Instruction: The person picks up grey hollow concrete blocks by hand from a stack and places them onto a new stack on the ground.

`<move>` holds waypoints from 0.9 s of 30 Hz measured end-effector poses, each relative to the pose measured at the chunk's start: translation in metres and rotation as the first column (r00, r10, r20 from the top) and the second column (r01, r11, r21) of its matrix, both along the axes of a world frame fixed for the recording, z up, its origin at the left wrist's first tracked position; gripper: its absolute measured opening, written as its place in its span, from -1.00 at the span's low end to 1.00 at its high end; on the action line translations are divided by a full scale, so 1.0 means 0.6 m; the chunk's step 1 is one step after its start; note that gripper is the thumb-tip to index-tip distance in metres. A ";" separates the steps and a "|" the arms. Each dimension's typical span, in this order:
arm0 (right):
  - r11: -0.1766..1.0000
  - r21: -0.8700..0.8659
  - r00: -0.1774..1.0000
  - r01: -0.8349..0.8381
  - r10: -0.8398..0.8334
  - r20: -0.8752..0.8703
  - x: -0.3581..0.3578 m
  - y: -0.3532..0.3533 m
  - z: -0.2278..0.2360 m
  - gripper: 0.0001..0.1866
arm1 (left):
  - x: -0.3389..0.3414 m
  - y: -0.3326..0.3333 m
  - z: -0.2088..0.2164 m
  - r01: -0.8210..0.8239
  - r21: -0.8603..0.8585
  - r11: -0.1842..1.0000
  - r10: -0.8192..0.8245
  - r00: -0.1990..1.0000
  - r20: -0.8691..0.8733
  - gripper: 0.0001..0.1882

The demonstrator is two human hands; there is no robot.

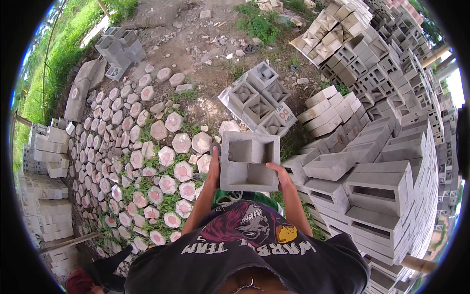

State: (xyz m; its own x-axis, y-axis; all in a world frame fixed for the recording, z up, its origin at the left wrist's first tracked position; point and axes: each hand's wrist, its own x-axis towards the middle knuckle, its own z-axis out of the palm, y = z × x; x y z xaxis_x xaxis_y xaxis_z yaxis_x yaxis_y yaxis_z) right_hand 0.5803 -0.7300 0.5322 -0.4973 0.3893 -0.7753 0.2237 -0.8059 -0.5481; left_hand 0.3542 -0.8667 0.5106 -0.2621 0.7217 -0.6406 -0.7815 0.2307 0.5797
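Grey hollow concrete blocks point(250, 186) are held close in front of my body, their open cells facing up. Whether this is one block or two pressed together, I cannot tell. My left hand point(214, 164) grips the left side, with a dark patch at its fingertips. My right hand point(280, 176) clasps the right side, its thumb over the near right rim. The fingers underneath are hidden. Just beyond stands a small pile of similar hollow blocks point(258, 99), one with red and dark print on its side.
Tall rows of stacked blocks point(377, 181) rise close on my right. Hexagonal pavers point(166, 185) with grass between them cover the ground at left. More blocks stand at the far left point(120, 49) and left edge point(51, 147). Another person's dark-clad leg point(115, 262) shows at lower left.
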 end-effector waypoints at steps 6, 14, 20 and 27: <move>0.996 0.055 0.997 0.076 -0.075 -0.004 -0.179 0.106 0.000 -0.38 | -0.189 0.134 0.020 0.049 -0.025 0.999 -0.050 0.997 -0.062 -0.19; 0.975 0.169 0.989 0.145 -0.139 -0.045 -0.344 0.210 0.022 -0.48 | -0.381 0.269 0.004 0.164 -0.075 0.984 -0.179 0.941 -0.288 -0.21; 0.961 0.071 0.964 0.267 -0.265 -0.034 -0.395 0.279 -0.015 -0.51 | -0.421 0.351 0.009 0.128 -0.140 0.982 -0.155 0.967 -0.203 -0.23; 0.937 -0.032 0.934 0.348 -0.350 -0.079 -0.385 0.398 -0.062 -0.31 | -0.433 0.524 -0.009 0.214 -0.069 0.975 -0.218 0.974 -0.063 -0.21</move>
State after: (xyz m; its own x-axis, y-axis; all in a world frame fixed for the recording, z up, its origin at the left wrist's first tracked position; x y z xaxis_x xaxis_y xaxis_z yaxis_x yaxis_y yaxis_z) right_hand 0.3492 -0.4912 0.4950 -0.3950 0.5369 -0.7454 -0.1187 -0.8344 -0.5382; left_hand 0.0942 -0.5524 0.5054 -0.1498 0.7262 -0.6710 -0.6679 0.4261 0.6103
